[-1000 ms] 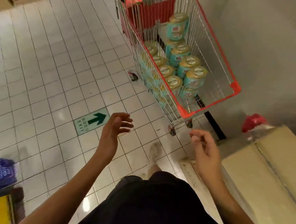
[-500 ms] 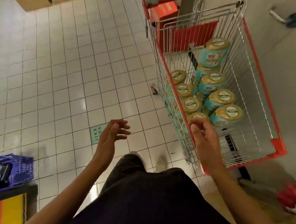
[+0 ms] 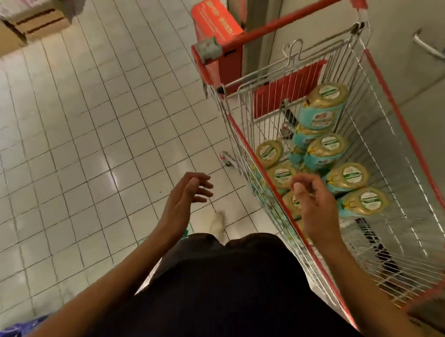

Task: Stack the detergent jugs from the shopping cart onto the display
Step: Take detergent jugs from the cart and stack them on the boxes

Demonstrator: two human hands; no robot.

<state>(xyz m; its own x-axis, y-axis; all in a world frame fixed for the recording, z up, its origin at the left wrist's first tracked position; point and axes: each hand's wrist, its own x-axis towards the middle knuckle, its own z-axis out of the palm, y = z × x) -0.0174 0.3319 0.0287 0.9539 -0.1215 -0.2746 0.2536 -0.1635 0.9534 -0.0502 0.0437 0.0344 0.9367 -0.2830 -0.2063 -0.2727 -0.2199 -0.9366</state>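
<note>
A wire shopping cart with red trim stands at the right. It holds several teal detergent jugs with tan tops. My right hand hovers over the cart's near left rim, above the closest jugs, fingers loosely curled and holding nothing. My left hand hangs over the tiled floor left of the cart, fingers relaxed and empty. The display is not in view.
White tiled floor fills the left. A red box stands beyond the cart handle. Cardboard boxes sit at the top left. A grey wall with a metal door handle lies right of the cart. A blue basket edge shows bottom left.
I have stepped closer to the cart, which now looms larger at the right. My right hand has moved from above the floor to over the cart's rim. Both hands stay empty.
</note>
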